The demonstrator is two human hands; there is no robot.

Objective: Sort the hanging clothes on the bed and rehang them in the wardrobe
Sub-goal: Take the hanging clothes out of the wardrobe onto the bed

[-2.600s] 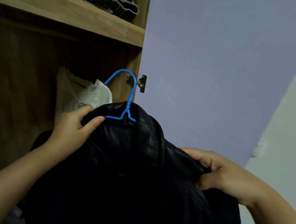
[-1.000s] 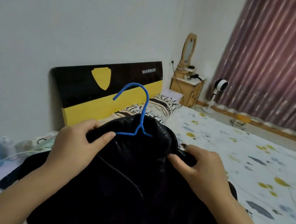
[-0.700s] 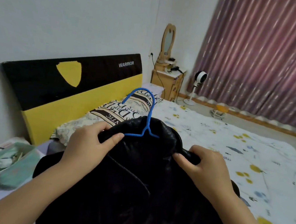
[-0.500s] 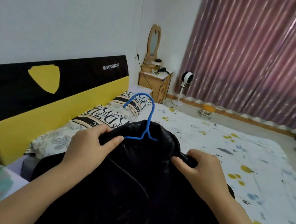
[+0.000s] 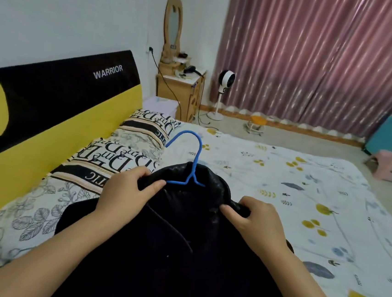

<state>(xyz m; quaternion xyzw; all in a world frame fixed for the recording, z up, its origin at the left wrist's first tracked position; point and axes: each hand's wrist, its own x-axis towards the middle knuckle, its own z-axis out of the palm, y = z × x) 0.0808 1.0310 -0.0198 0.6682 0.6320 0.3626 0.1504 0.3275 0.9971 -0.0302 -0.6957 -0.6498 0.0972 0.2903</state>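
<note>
A black jacket [image 5: 176,247] on a blue hanger [image 5: 190,162] is held over the bed [image 5: 328,209], above the mattress w/ the pillow [image 5: 127,151] just beyond. The left hand [image 5: 126,194] has fingers curled round one shoulder, the right hand [image 5: 257,223] pinches the other; probably so the garment stays spread on the hanger for laying down. Vs. 2.6 s ago: the wardrobe is no longer faced, the grip is unchanged, the view is now toward the curtain [image 5: 318,59].

Black jacket [image 5: 168,253], blue hanger [image 5: 195,158]
</note>
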